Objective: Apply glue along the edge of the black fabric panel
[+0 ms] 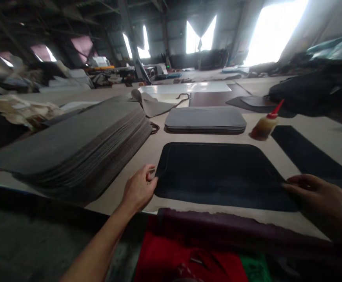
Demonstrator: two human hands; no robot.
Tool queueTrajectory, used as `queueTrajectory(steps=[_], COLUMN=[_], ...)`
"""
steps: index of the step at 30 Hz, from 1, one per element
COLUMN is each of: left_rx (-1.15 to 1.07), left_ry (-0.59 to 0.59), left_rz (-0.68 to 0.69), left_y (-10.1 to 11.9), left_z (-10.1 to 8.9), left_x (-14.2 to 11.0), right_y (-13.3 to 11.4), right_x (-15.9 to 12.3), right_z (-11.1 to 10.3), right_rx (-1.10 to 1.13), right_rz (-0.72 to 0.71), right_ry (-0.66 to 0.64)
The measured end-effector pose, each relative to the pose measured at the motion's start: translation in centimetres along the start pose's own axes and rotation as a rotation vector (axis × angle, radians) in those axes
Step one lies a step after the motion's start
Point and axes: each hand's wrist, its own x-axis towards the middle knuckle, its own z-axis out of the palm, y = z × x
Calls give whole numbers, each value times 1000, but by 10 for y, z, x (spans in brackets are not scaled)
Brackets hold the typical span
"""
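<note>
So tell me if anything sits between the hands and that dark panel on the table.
Nothing visible does. The left hand already touches the left edge of the dark panel, and the right hand rests at its right corner. The glue bottle and the grey stack lie beyond and beside it, clear of both hands.

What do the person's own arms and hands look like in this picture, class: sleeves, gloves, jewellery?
Both hands are bare: no gloves. The left hand joins a long forearm that is uncovered as far as the frame shows, with no sleeve, watch or band visible. The right hand shows no ring on its fingers; its wrist is cut off by the frame.
</note>
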Motion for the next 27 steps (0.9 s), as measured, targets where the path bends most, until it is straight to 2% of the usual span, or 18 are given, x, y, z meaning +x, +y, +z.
queueTrajectory(steps=[1,3,7,8,10,12,13,14,17,19,21,23,25,27], left_rx=[5,10,40,51,65,53,33,-17,-84,-78,-56,-31,-11,-5], left_ry=[-16,-44,-56,-15,141,305,321,298,4,-119,-238,-359,-438,-457], left_rz=[26,54,-15,-31,-15,90,189,290,641,769,784,751,725,720], left_y=[0,-1,-12,-14,-12,3,17,33,86,115,133,140,140,136], left_z=[0,-2,-9,-10,-11,-9,-6,-1,26,46,62,73,78,79], left_x=[0,1,6,8,6,-6,-14,-22,-41,-45,-47,-47,-47,-47], right_y=[-4,-10,-16,-17,-20,-25,-28,-31,-32,-26,-16,-7,-3,-6], right_x=[-2,-5,-15,-19,-29,-42,-48,-54,-62,-60,-57,-54,-54,-57], right_z=[-2,-5,-12,-14,-17,-14,-11,-5,17,32,43,47,48,46], right_rx=[72,167,118,95,73,56,47,35,-56,-166,-268,-336,-375,-391], right_rz=[107,197,134,142,125,44,-33,-136,-516,-753,-931,-1050,-1066,-1010], right_ry=[-73,-160,-36,-7,50,87,92,84,48,21,-9,-38,-47,-50])
